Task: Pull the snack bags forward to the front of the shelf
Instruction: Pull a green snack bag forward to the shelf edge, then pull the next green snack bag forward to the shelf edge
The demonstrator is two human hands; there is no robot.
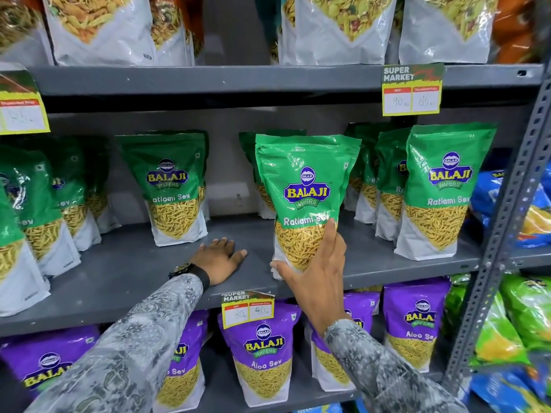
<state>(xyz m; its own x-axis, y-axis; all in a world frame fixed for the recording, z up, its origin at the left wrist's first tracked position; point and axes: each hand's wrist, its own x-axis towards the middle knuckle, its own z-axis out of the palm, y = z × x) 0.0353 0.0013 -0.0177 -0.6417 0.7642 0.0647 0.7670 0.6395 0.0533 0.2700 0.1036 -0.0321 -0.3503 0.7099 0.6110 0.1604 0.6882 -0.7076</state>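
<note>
Green Balaji Ratlami Sev bags stand in rows on the grey middle shelf (pixel 125 281). My right hand (pixel 316 272) grips the lower part of one green bag (pixel 304 192), which stands upright near the shelf's front edge, forward of the bags behind it. My left hand (pixel 220 259) lies flat on the bare shelf surface, fingers spread, holding nothing. Another green bag (pixel 174 186) stands further back, beyond the left hand. A row of green bags (pixel 438 189) fills the right side, and more green bags (pixel 32 216) fill the left side.
Purple Aloo Sev bags (pixel 262 350) fill the shelf below, behind a price tag (pixel 247 308). White-and-clear snack bags (pixel 343 25) stand on the shelf above. A perforated metal upright (pixel 504 222) frames the right side, with blue and green bags beyond it.
</note>
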